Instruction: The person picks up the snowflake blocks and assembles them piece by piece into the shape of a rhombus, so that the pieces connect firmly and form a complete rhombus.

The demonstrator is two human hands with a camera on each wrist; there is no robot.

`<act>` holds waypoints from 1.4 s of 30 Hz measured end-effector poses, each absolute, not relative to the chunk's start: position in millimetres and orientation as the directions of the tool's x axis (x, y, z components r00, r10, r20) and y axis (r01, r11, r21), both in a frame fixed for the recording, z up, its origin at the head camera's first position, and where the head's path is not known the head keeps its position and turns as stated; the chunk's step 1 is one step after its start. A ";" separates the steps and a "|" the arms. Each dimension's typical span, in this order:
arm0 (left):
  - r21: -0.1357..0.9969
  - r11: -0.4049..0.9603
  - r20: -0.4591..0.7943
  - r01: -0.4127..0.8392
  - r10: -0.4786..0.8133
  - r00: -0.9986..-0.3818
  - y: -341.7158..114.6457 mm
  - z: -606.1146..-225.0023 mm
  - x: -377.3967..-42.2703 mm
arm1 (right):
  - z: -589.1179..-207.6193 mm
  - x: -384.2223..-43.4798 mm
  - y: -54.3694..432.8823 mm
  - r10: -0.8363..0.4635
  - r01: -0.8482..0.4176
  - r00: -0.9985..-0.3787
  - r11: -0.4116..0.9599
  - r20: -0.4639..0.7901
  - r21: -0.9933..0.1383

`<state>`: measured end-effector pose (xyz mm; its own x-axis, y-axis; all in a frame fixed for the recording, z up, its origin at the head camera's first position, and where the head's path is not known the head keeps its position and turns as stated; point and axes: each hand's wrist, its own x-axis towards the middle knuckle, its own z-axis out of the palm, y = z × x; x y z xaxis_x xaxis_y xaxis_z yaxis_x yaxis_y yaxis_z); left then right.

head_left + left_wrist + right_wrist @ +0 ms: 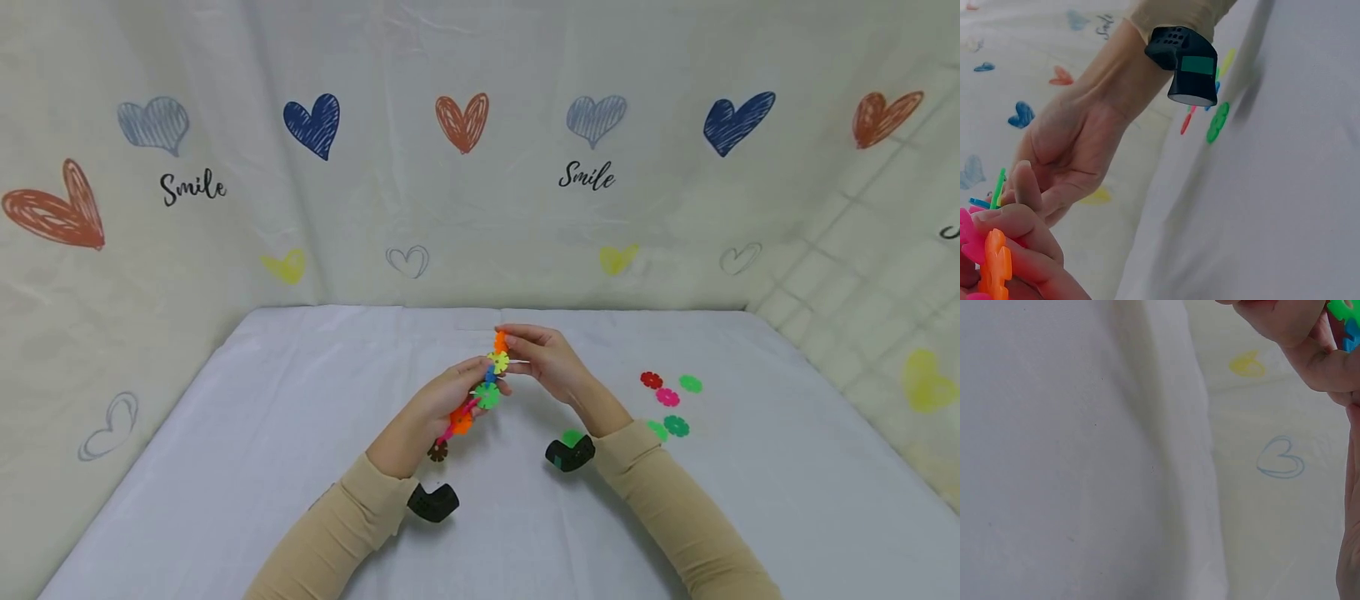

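Observation:
A chain of interlocking snowflake discs in several colours runs between the two hands above the table. My left hand grips its middle, with a pink and an orange disc showing by the fingers in the left wrist view. The lower end, a brown disc, hangs below the palm. At the upper end, my right hand pinches an orange disc between thumb and fingers, just above a yellow disc. The right wrist view catches only a green and a blue disc at its top right edge.
Loose discs lie on the white-covered table to the right: a red one, a pink one and several green ones. Another green disc is partly hidden behind the right wrist camera. A heart-printed cloth hangs behind.

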<state>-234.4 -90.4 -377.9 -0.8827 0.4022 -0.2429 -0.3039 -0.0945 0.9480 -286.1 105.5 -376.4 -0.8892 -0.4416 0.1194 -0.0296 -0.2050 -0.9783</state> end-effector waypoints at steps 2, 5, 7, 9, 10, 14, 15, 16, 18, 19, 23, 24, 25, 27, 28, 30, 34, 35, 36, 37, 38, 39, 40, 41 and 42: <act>0.948 -0.100 -0.242 -0.303 0.397 -0.885 -91.1 -377.6 -233.6 | -376.7 -286.2 104.9 -0.447 -0.031 -0.886 -0.209 0.124 -0.978; 0.949 -0.102 -0.237 -0.299 0.396 -0.887 -92.1 -376.8 -232.5 | -377.7 -286.3 104.3 -0.455 -0.025 -0.881 -0.226 0.128 -0.974; 0.948 -0.104 -0.237 -0.300 0.394 -0.888 -92.7 -375.8 -231.6 | -378.0 -285.9 103.9 -0.455 -0.016 -0.882 -0.240 0.127 -0.971; 0.947 -0.107 -0.241 -0.303 0.390 -0.889 -93.2 -374.4 -230.8 | -377.2 -284.9 103.0 -0.450 -0.009 -0.884 -0.252 0.125 -0.968; 0.945 -0.110 -0.245 -0.308 0.386 -0.890 -93.6 -373.5 -230.4 | -376.6 -284.4 102.5 -0.448 -0.008 -0.885 -0.254 0.125 -0.967; 0.940 -0.125 -0.254 -0.318 0.370 -0.894 -95.1 -370.9 -230.1 | -373.8 -283.4 99.8 -0.455 -0.021 -0.879 -0.262 0.143 -0.965; 0.939 -0.127 -0.254 -0.319 0.369 -0.894 -95.5 -370.6 -230.3 | -373.5 -283.6 99.3 -0.459 -0.024 -0.876 -0.265 0.148 -0.964; 0.939 -0.129 -0.254 -0.319 0.369 -0.894 -95.8 -370.4 -230.7 | -373.2 -283.8 99.0 -0.464 -0.028 -0.873 -0.266 0.153 -0.964; 0.940 -0.129 -0.250 -0.317 0.373 -0.893 -96.2 -370.3 -231.9 | -373.1 -284.4 99.0 -0.468 -0.037 -0.869 -0.264 0.161 -0.964; 0.940 -0.128 -0.248 -0.316 0.379 -0.892 -96.1 -370.4 -232.7 | -372.9 -284.5 99.5 -0.472 -0.040 -0.867 -0.259 0.162 -0.965; 0.939 -0.128 -0.243 -0.320 0.410 -0.879 -95.6 -370.7 -235.4 | -372.5 -286.1 102.1 -0.488 -0.037 -0.860 -0.237 0.152 -0.971; 0.938 -0.127 -0.244 -0.322 0.418 -0.875 -95.2 -370.5 -235.8 | -372.8 -286.8 102.9 -0.491 -0.033 -0.859 -0.230 0.146 -0.973; 0.935 -0.126 -0.251 -0.331 0.424 -0.870 -94.9 -370.4 -236.0 | -373.6 -287.9 103.9 -0.494 -0.029 -0.858 -0.226 0.140 -0.974; 0.927 -0.132 -0.262 -0.350 0.438 -0.860 -94.2 -370.2 -236.4 | -375.8 -290.5 105.9 -0.487 -0.019 -0.864 -0.218 0.125 -0.976; 0.924 -0.132 -0.266 -0.358 0.449 -0.853 -93.9 -369.8 -236.6 | -377.2 -292.0 107.3 -0.480 -0.010 -0.869 -0.223 0.119 -0.975; 0.920 -0.123 -0.280 -0.373 0.463 -0.841 -93.9 -369.6 -237.3 | -379.4 -294.9 110.5 -0.462 0.006 -0.881 -0.230 0.103 -0.973; 0.936 -0.059 -0.270 -0.346 0.509 -0.817 -96.2 -369.6 -239.8 | -380.3 -297.5 115.6 -0.435 0.032 -0.896 -0.267 0.091 -0.963; 0.943 -0.035 -0.266 -0.331 0.519 -0.812 -97.1 -369.4 -240.2 | -379.9 -297.5 116.5 -0.433 0.030 -0.897 -0.268 0.093 -0.963; 0.949 -0.010 -0.262 -0.315 0.529 -0.807 -98.0 -369.2 -240.7 | -379.5 -297.4 117.0 -0.432 0.029 -0.897 -0.271 0.094 -0.962; 0.953 0.017 -0.265 -0.303 0.534 -0.803 -98.9 -368.9 -240.9 | -379.0 -297.1 117.2 -0.432 0.030 -0.897 -0.274 0.095 -0.961; 0.955 0.045 -0.270 -0.292 0.535 -0.800 -99.8 -368.7 -241.1 | -378.5 -296.9 117.4 -0.434 0.029 -0.896 -0.275 0.097 -0.961; 0.957 0.067 -0.274 -0.283 0.535 -0.799 -100.7 -368.4 -241.3 | -378.0 -296.7 117.5 -0.436 0.030 -0.895 -0.277 0.098 -0.960; 0.955 0.084 -0.285 -0.284 0.528 -0.800 -101.5 -368.1 -241.3 | -377.6 -296.4 117.6 -0.437 0.032 -0.894 -0.279 0.097 -0.960; 0.953 0.095 -0.294 -0.288 0.522 -0.801 -102.2 -367.6 -241.3 | -377.3 -296.0 117.6 -0.437 0.036 -0.894 -0.281 0.094 -0.959; 0.949 0.102 -0.306 -0.298 0.515 -0.801 -102.8 -367.4 -241.4 | -377.3 -295.8 117.7 -0.440 0.039 -0.893 -0.282 0.093 -0.959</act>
<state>-241.4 -102.8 -367.4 -0.8008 0.5147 -0.3062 -0.2977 0.1015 0.9492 -295.8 117.7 -377.3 -0.8933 -0.4397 0.0931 0.0387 -0.2816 -0.9588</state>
